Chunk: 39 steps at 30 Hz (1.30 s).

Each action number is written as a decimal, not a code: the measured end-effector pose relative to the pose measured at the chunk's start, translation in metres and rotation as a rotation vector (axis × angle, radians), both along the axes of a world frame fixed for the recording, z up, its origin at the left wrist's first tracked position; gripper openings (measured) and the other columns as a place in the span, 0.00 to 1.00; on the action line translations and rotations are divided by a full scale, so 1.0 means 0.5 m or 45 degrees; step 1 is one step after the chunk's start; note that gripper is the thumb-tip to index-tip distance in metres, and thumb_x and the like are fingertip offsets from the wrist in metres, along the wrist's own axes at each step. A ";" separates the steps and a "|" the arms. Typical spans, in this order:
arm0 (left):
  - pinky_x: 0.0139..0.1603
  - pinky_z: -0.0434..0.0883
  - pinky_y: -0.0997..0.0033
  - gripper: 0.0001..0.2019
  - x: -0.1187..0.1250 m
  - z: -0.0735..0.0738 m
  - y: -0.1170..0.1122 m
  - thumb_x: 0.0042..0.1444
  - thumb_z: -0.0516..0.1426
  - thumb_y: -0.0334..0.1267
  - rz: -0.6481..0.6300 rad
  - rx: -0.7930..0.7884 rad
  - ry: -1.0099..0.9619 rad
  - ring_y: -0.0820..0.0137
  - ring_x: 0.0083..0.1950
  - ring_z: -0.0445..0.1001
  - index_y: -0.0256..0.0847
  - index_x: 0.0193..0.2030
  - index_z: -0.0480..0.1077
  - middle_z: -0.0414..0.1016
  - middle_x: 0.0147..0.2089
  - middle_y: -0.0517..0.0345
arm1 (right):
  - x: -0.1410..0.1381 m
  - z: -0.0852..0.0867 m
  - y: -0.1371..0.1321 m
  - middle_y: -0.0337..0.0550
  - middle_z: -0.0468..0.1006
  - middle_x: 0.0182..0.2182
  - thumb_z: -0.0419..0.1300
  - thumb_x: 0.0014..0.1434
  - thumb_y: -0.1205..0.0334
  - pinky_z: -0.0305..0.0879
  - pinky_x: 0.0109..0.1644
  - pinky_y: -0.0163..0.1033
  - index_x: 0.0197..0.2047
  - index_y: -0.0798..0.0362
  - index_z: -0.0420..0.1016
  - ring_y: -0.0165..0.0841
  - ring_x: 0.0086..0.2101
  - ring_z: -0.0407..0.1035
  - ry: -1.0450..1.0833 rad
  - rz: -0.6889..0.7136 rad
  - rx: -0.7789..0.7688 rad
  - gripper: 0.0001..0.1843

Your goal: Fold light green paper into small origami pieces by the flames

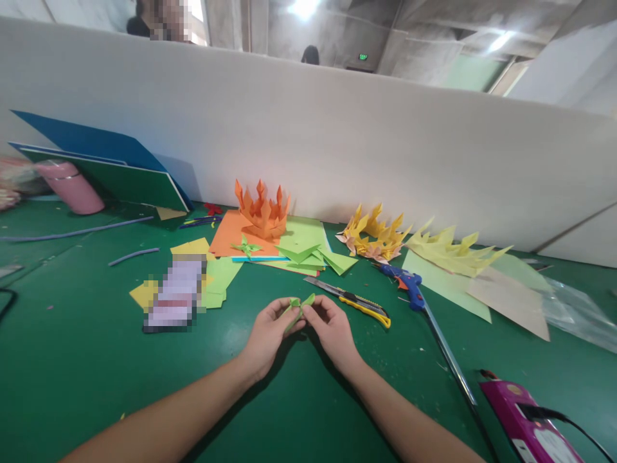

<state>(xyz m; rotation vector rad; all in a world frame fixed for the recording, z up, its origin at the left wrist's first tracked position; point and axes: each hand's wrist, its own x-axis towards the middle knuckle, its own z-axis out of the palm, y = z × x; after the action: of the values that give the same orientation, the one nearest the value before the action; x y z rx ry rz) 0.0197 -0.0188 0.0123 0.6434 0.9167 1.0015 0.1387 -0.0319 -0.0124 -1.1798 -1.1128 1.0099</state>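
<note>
Between the fingertips of both hands is a small folded piece of green paper (pixel 295 314), held just above the green table. My left hand (pixel 272 328) pinches its left side, and my right hand (pixel 332 325) grips the right side with thumb and fingers. Parts of the fold are hidden behind the fingers. Right beyond my right hand lies a yellow utility knife (pixel 357 303) with its blade out. Farther back, a green paper star shape (pixel 246 247) rests on orange paper (pixel 225 238), in front of an orange folded-paper crown (pixel 264 215).
A yellow paper crown (pixel 373 235) and a pale yellow one (pixel 457 251) stand at the back right. A blue glue gun (pixel 407 286) with a long glue stick lies nearer. A phone (pixel 176 292), a pink bottle (pixel 72 186) and a magenta power box (pixel 525 418) are around the edges.
</note>
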 end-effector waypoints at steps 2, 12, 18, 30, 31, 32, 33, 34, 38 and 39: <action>0.37 0.71 0.77 0.12 0.000 0.001 0.001 0.36 0.67 0.35 0.003 -0.033 -0.007 0.76 0.32 0.72 0.35 0.28 0.72 0.74 0.31 0.59 | 0.001 0.001 0.000 0.36 0.72 0.23 0.61 0.47 0.53 0.64 0.32 0.35 0.27 0.52 0.68 0.30 0.25 0.66 0.007 0.005 -0.005 0.11; 0.34 0.73 0.75 0.12 0.000 -0.009 0.003 0.38 0.66 0.35 0.049 0.027 0.014 0.75 0.31 0.72 0.36 0.30 0.69 0.71 0.31 0.60 | 0.002 -0.004 0.002 0.38 0.74 0.23 0.62 0.46 0.57 0.64 0.33 0.37 0.26 0.53 0.71 0.32 0.26 0.67 -0.054 -0.037 -0.021 0.08; 0.32 0.73 0.74 0.15 0.001 -0.008 0.003 0.37 0.65 0.39 0.058 0.123 0.115 0.76 0.29 0.71 0.36 0.30 0.68 0.70 0.31 0.62 | 0.001 -0.014 0.001 0.39 0.74 0.24 0.62 0.46 0.60 0.64 0.33 0.37 0.25 0.53 0.72 0.32 0.26 0.67 -0.182 -0.099 0.054 0.06; 0.35 0.72 0.72 0.19 -0.014 -0.008 0.015 0.32 0.68 0.40 -0.061 0.150 0.209 0.77 0.26 0.72 0.36 0.31 0.70 0.73 0.30 0.61 | 0.002 -0.012 -0.001 0.41 0.76 0.25 0.62 0.46 0.61 0.65 0.35 0.39 0.26 0.53 0.75 0.34 0.28 0.69 -0.194 -0.104 0.076 0.05; 0.35 0.72 0.72 0.19 -0.015 -0.009 0.016 0.32 0.68 0.40 -0.074 0.142 0.201 0.77 0.26 0.72 0.36 0.31 0.70 0.73 0.29 0.61 | 0.003 -0.012 -0.001 0.41 0.76 0.24 0.62 0.46 0.60 0.65 0.34 0.39 0.26 0.53 0.74 0.34 0.27 0.69 -0.181 -0.100 0.064 0.05; 0.35 0.72 0.72 0.18 -0.015 -0.009 0.017 0.32 0.68 0.41 -0.087 0.138 0.189 0.77 0.26 0.72 0.35 0.31 0.70 0.73 0.29 0.61 | 0.003 -0.011 -0.001 0.41 0.76 0.24 0.62 0.46 0.60 0.65 0.34 0.39 0.25 0.53 0.74 0.33 0.27 0.69 -0.165 -0.093 0.052 0.06; 0.36 0.72 0.73 0.18 -0.015 -0.010 0.018 0.33 0.68 0.41 -0.098 0.135 0.176 0.77 0.26 0.72 0.35 0.30 0.70 0.73 0.28 0.61 | 0.003 -0.010 -0.001 0.41 0.76 0.24 0.62 0.45 0.59 0.65 0.33 0.38 0.25 0.53 0.73 0.33 0.26 0.69 -0.147 -0.083 0.041 0.06; 0.36 0.72 0.73 0.18 -0.015 -0.010 0.018 0.33 0.68 0.41 -0.106 0.131 0.162 0.77 0.27 0.72 0.35 0.30 0.71 0.73 0.28 0.60 | 0.003 -0.009 -0.001 0.40 0.76 0.23 0.62 0.46 0.59 0.65 0.32 0.38 0.25 0.53 0.73 0.33 0.25 0.68 -0.124 -0.069 0.032 0.07; 0.35 0.72 0.73 0.18 -0.014 -0.009 0.018 0.31 0.68 0.40 -0.110 0.109 0.120 0.76 0.26 0.72 0.34 0.29 0.71 0.74 0.27 0.60 | 0.002 -0.003 -0.002 0.38 0.74 0.21 0.61 0.46 0.57 0.65 0.31 0.37 0.25 0.53 0.70 0.31 0.23 0.67 -0.028 -0.003 0.011 0.08; 0.35 0.72 0.73 0.18 -0.013 -0.009 0.018 0.31 0.68 0.40 -0.108 0.108 0.115 0.76 0.26 0.72 0.34 0.29 0.71 0.74 0.27 0.60 | 0.002 -0.002 -0.002 0.37 0.73 0.21 0.61 0.46 0.57 0.64 0.30 0.36 0.24 0.53 0.70 0.31 0.23 0.67 -0.015 0.006 0.011 0.08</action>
<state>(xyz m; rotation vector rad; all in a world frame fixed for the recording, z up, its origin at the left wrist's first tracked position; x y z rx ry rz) 0.0131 -0.0098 0.0079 0.7978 0.9217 0.9451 0.1396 -0.0327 -0.0134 -1.1784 -1.1285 1.0022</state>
